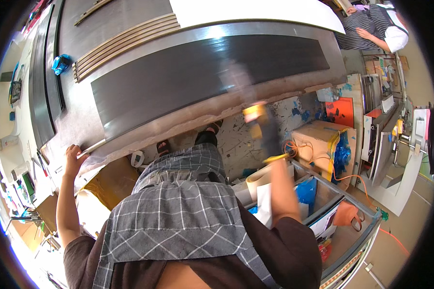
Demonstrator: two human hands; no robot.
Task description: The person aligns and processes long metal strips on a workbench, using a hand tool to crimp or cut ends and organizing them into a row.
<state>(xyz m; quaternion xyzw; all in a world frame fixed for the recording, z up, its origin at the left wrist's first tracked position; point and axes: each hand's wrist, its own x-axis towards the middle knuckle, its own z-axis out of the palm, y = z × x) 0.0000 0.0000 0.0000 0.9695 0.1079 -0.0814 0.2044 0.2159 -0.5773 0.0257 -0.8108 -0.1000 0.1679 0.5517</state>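
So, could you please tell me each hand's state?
Left hand: curled at a pale strip; grip unclear.
Right hand: too motion-blurred to tell open or closed.

I find open room above the dark sheet (166,86), over its left half. A pale blur (237,79) beyond the right arm (281,188) blocks the right half; wooden slats (124,44) border the far left, the left hand (73,160) the near-left corner.

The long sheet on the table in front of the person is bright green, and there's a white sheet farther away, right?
Not quite: the long sheet is black, not bright green, as the head view shows. It does lie on the table, with the white sheet farther away.
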